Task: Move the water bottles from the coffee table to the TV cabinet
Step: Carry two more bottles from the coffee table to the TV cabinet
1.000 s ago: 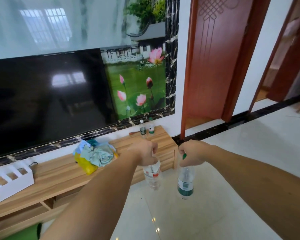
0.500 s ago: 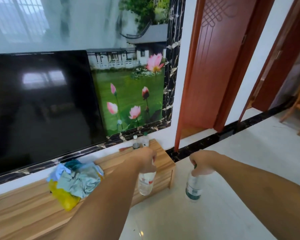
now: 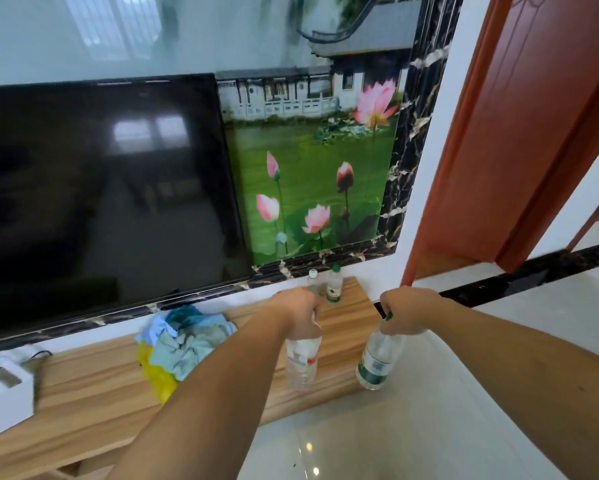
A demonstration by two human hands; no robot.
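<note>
My left hand (image 3: 300, 304) grips the neck of a clear bottle with a red-and-white label (image 3: 302, 360), which hangs over the right part of the wooden TV cabinet (image 3: 94, 386). My right hand (image 3: 407, 311) holds a green-capped bottle with a green label (image 3: 377, 362) by its neck, just past the cabinet's right front corner, over the floor. Two more bottles stand at the cabinet's back right: a white-capped bottle (image 3: 313, 280), partly hidden by my left hand, and a green-labelled one (image 3: 334, 288).
A large black TV (image 3: 100, 188) hangs on the wall above the cabinet. A heap of blue cloth on a yellow bag (image 3: 180, 344) lies mid-cabinet, a white box (image 3: 4, 393) at the far left. A red-brown door (image 3: 519, 133) stands to the right above glossy floor tiles.
I have come closer to the cabinet. Both hands with their bottles have moved forward; the left bottle now hangs over the cabinet top and the right one is beside its corner.
</note>
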